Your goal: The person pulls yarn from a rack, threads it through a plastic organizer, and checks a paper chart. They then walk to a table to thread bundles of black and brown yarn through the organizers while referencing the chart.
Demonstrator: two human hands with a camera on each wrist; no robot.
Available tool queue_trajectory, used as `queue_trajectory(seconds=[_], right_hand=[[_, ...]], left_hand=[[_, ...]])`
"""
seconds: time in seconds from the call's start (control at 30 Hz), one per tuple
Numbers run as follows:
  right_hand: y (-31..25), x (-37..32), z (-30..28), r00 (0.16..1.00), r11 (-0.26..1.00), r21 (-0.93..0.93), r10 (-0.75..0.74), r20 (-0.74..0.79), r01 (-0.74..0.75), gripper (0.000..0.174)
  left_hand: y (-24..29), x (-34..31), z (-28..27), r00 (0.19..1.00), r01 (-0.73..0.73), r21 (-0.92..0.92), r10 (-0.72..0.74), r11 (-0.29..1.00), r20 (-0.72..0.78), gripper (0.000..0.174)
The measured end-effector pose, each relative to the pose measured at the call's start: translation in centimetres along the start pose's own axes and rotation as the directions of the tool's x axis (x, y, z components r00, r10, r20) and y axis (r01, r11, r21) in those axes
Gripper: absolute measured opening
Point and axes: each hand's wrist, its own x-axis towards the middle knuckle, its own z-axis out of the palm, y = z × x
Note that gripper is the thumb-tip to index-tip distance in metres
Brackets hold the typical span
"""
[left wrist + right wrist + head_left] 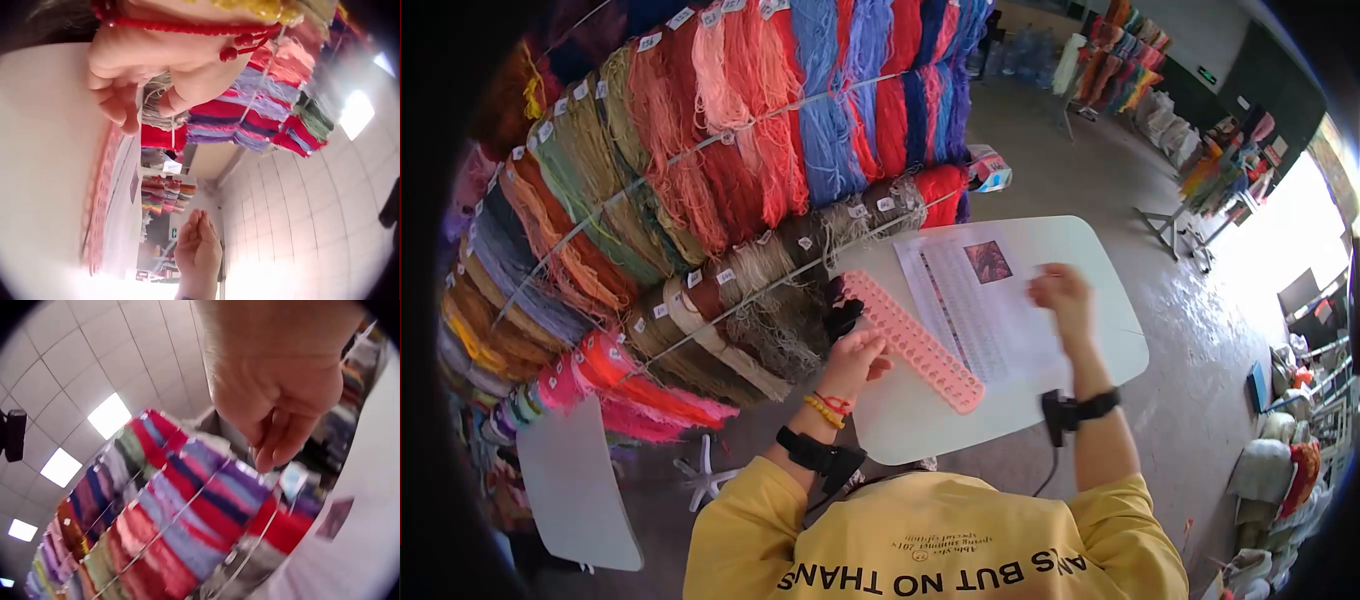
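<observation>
On a small white table (900, 435) lies a pink strip with rows of holes (930, 365), slanting across beside a printed sheet (1025, 335). Black thread-like material (840, 310) bunches at the strip's far end. My left hand (855, 362) is at the strip's left edge, its fingers loosely bent and thumb apart, with nothing between them in the left wrist view. Above the sheet's right side my right hand (1065, 300) is raised, fingers bent and tips drawn together in the right wrist view (281, 406). I cannot tell whether a fine strand sits between those tips.
A rack of numbered yarn hanks (730, 130) in many colours stands close along the table's left and far side. Another white table (580, 490) is at lower left. More yarn racks (1120, 60) stand far back, and white bundles (1265, 470) lie at right.
</observation>
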Motion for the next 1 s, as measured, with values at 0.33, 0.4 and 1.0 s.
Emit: queue_trajectory(seconds=[0.33,0.4,1.0], right_hand=[[6.1,0.0,17.1,0.823,0.888,-0.273,-0.176,0.54,0.369,0.016],[5.9,-0.4,17.5,0.833,0.884,-0.274,-0.197,0.517,0.379,0.017],[5.8,-1.3,17.7,0.822,0.824,-0.313,-0.282,0.495,0.471,0.015]], left_hand=[[-1.0,3.2,-1.1,0.992,0.065,-0.349,-0.097,0.935,-0.075,0.013],[-1.0,3.6,-1.1,0.99,0.027,-0.237,-0.059,0.971,-0.129,0.013],[-1.8,5.9,0.2,0.916,-0.101,0.193,0.167,0.976,-0.366,0.013]])
